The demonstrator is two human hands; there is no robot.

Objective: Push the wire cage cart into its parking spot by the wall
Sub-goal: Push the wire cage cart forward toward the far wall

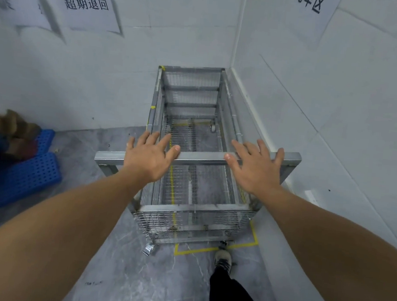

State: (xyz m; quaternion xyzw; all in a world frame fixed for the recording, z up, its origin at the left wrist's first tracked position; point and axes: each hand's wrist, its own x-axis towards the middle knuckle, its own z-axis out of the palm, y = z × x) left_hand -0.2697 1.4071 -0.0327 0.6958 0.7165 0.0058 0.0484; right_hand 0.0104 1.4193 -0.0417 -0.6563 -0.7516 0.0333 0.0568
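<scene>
1. Grey galvanised-steel wire cage cart (199,155): dull brushed bars, fine mesh.
2. Blue perforated plastic pallets (30,173), at nine o'clock: matt.
3. Grey marbled floor (132,277): smooth, slight sheen.
4. White paper signs (87,8), at eleven o'clock.

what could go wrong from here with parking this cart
1. Both hands, left and right, lie open over the cart's handle bar, fingers spread and not wrapped, so a push could slip or steer badly.
2. The cart runs very near the right wall; drifting right could scrape it or pinch the right hand.
3. A shoe sits just behind the cart, close to a rear wheel.
</scene>
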